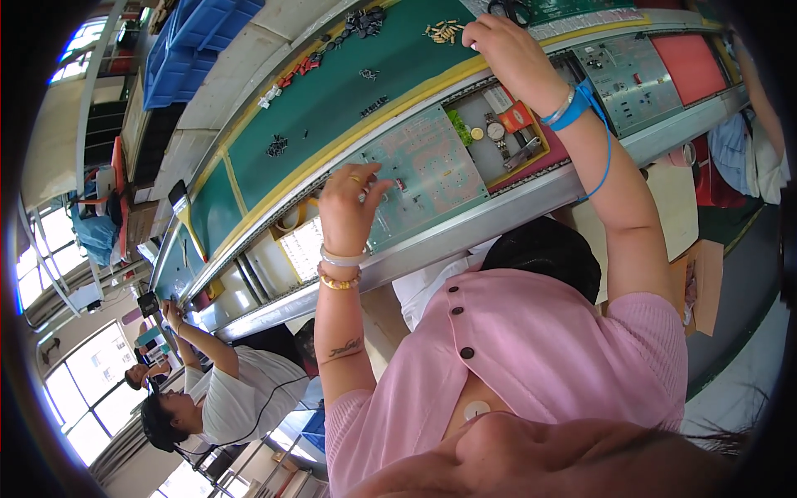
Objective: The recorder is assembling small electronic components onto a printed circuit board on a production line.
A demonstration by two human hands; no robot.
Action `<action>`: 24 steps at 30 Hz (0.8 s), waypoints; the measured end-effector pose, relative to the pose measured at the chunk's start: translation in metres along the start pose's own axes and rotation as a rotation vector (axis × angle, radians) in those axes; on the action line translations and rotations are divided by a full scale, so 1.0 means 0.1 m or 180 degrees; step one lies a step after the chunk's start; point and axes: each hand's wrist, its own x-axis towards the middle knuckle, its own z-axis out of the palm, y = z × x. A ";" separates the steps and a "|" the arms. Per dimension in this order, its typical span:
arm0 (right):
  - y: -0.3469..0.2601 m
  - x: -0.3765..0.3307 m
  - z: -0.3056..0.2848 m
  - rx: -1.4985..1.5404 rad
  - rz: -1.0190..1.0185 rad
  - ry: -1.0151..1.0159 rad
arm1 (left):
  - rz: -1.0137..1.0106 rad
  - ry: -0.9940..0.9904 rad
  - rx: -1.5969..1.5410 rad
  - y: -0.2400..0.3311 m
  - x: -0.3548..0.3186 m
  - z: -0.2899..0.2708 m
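Up-slanting circuit board (427,170) – left hand (349,203) touching

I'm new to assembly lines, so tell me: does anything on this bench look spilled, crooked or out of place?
Nothing looks damaged. Small black parts lie in loose clumps across the green bench mat. Oddly, a wristwatch sits in the grey tray beside the pale green circuit board that the left hand touches.

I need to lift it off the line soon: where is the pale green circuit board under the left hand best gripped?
Probably by its long bare edges, coming from above. The pale green circuit board lies flat on the grey metal conveyor rail, its face studded with small parts. The left hand rests on its left end; the right hand is at the green mat.
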 end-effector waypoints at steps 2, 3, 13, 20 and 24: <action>-0.12 -0.04 -0.06 0.0650 0.0039 0.0019 | -0.0144 0.0229 -0.0056 -0.10 0.07 -0.05; -0.25 -0.09 -0.09 0.0666 -0.0013 0.0004 | -0.0268 0.0435 -0.0115 -0.16 0.13 -0.05; -0.84 -0.59 -0.07 0.1734 0.0183 -0.0806 | -0.0199 0.0850 -0.0098 -0.48 0.62 0.21; -0.82 -0.62 0.03 0.1775 0.0033 -0.1078 | -0.0034 0.0979 0.0205 -0.47 0.66 0.26; -0.82 -0.64 0.03 0.1690 -0.0022 -0.1143 | -0.0072 0.0994 0.0168 -0.45 0.62 0.24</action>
